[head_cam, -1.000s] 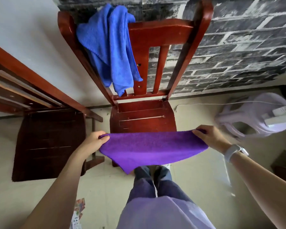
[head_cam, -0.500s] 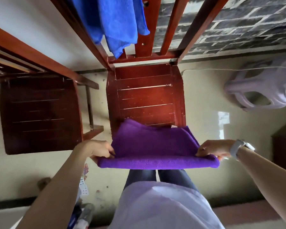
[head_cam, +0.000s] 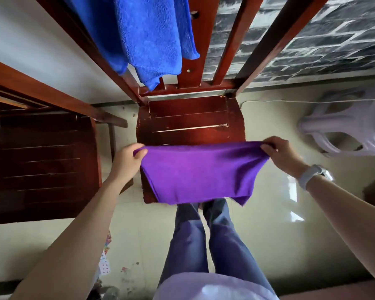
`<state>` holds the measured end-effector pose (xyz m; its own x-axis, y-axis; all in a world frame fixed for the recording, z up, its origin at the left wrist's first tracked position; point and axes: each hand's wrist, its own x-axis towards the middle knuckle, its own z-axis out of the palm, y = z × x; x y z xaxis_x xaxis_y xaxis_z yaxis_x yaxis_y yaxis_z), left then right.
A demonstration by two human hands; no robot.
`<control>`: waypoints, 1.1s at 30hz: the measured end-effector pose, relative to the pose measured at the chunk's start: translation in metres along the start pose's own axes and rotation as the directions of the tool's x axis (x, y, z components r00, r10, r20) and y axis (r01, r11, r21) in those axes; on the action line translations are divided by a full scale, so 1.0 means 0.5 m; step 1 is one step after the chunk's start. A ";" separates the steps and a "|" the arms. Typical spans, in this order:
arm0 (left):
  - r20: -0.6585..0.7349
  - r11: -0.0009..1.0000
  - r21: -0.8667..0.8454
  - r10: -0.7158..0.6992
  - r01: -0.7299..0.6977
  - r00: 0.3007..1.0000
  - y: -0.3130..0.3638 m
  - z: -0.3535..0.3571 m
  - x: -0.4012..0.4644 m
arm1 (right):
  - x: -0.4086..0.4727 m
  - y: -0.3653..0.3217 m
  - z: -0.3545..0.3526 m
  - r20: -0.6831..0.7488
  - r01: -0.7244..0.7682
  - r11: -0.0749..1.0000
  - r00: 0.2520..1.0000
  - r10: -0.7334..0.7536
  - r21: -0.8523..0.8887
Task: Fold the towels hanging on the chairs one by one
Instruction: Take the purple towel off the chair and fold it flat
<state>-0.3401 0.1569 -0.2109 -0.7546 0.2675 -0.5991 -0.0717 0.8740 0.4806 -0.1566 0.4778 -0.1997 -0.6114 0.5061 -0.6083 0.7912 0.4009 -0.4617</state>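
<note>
Purple cloth stretches between a person's two hands above the front half of a red-brown wooden chair point(head_cam: 191, 118). The purple towel point(head_cam: 200, 174) is held by its upper edge, which runs nearly level across the seat; its lower edge hangs past the seat's front rim, and one corner droops lower on the right side of the chair. The left hand point(head_cam: 126, 161) pinches the towel's upper left corner, fingers curled over the cloth, forearm reaching in from below left. The right hand point(head_cam: 279, 152) grips the upper right corner with bunched fingers, just beyond the seat's right edge; a pale watch point(head_cam: 310, 175) sits on that wrist. The back half of the seat is bare. A blue towel point(head_cam: 143, 33) hangs over the chair's backrest, its lowest tip just above the rear rail. Left of the chair stands a second, darker wooden chair point(head_cam: 41, 161), a narrow strip of floor between them. Right of the chair there is open floor point(head_cam: 268, 224), with a white plastic stool point(head_cam: 344, 128) lying farther off by the brick-patterned wall.
</note>
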 end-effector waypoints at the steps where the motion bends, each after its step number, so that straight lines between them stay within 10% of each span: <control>1: -0.033 1.000 0.003 0.013 -0.013 0.999 -0.002 0.006 0.023 | 0.025 -0.002 0.006 -0.022 0.027 0.999 0.999 -0.028 -0.043; 7: -0.267 0.992 0.118 0.083 -0.052 0.960 0.010 0.019 0.133 | 0.128 -0.059 0.018 -0.222 0.021 0.992 0.974 -0.048 -0.123; 11: -0.358 0.988 0.136 0.117 -0.072 0.927 0.018 0.017 0.204 | 0.205 -0.082 0.044 -0.291 -0.044 0.989 0.953 0.084 0.142; 21: -0.228 0.970 -0.163 -0.212 0.178 0.950 -0.079 0.161 0.104 | 0.114 0.057 0.207 -0.108 -0.230 0.942 0.959 0.262 0.244; 33: -0.198 0.762 -0.339 -0.631 0.552 0.750 -0.245 0.349 -0.090 | -0.046 0.264 0.354 -0.062 -0.476 0.848 0.863 0.501 0.232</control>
<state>-0.1835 0.1089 -0.3546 -0.6497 -0.4316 -0.6258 -0.6923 0.6760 0.2525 -0.0365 0.3840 -0.3610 -0.1321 0.6847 -0.7167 0.9645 -0.0778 -0.2522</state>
